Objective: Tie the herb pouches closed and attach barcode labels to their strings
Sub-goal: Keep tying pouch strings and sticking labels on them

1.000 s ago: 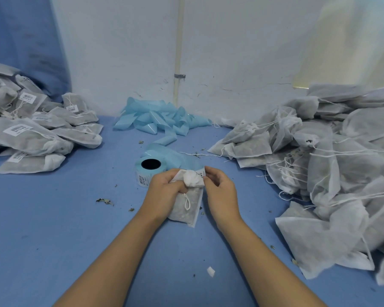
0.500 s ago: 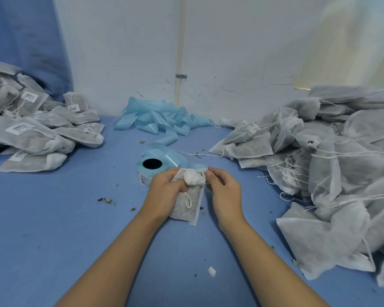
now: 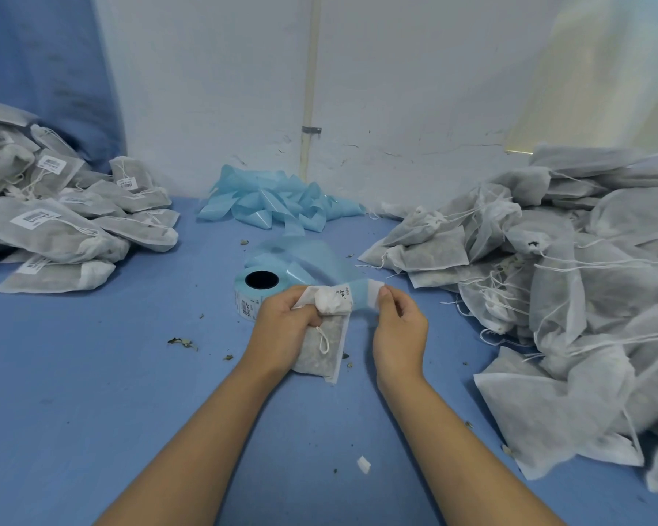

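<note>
A: Hands?
B: Left hand [image 3: 287, 320] grips herb pouch [image 3: 321, 347] at neck, frame centre; right hand [image 3: 397, 328] pinches label strip [image 3: 363, 296] off the roll [image 3: 261, 286].
A: Surroundings?
B: Blue tabletop [image 3: 92, 373] w/ crumbs; labelled pouches [image 3: 54, 229] upper left, untied pile [image 3: 547, 279] right, white wall [image 3: 396, 89] behind.

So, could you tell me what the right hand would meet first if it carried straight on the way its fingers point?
Probably the white label its fingertips already pinch, then the pale blue backing strip running back toward the blue label roll. Depth is hard to judge from this one view.
</note>
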Available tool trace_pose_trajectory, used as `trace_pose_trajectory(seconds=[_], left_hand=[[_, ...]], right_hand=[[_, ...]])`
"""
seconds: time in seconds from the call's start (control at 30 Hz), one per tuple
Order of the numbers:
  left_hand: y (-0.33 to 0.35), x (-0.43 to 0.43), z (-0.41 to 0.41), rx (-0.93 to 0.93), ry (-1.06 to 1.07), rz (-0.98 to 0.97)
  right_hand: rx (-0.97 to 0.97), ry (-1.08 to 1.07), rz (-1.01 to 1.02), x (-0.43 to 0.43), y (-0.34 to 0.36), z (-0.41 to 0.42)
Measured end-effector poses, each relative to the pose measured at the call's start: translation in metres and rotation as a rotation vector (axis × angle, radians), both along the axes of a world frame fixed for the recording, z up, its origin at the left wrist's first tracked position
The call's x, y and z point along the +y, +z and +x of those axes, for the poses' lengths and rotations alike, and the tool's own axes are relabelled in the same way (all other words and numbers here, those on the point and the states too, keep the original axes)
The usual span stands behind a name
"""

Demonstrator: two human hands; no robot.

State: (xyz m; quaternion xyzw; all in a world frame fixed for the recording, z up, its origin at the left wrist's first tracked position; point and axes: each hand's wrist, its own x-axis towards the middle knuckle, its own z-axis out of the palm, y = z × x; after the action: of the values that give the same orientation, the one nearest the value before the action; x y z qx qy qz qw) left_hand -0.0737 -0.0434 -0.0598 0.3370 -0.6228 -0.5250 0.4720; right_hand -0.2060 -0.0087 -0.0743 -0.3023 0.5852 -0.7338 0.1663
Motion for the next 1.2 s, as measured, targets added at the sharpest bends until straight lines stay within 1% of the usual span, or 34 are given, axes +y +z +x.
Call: trace_pose_trajectory(seconds=[0.1,0.23,0.37,0.47,0.77,0.9,1.2], left_hand=[[-0.001,-0.001,-0.001,0.001,0.047,-0.003],[0.0,-0.003,-0.003,0.04,0.123,-0.057],[0.003,-0.008,-0.008,0.073,0.201,-0.095],[0.006,-0.01,-0.01,0.086,0.211,-0.066],[0.009,-0.008,-0.015,0.126,0.253,-0.018],[0.01,-0.006,-0.016,0.149,0.249,0.016],[0.017,-0.012,-0.011,0.227,0.331,0.05]], right_hand=[[-0.026,-0.09,-0.02,0.001,0.0,-0.004],[-0.036,-0.093,-0.023,0.002,0.001,-0.003],[0.036,-0.074,-0.014,0.006,0.005,0.003],[0.091,-0.039,-0.029,0.009,0.008,0.01],[0.385,0.093,-0.043,0.016,0.011,0.027],[0.517,0.112,-0.053,0.017,0.01,0.03],[0.852,0.156,-0.072,0.016,0.006,0.033]])
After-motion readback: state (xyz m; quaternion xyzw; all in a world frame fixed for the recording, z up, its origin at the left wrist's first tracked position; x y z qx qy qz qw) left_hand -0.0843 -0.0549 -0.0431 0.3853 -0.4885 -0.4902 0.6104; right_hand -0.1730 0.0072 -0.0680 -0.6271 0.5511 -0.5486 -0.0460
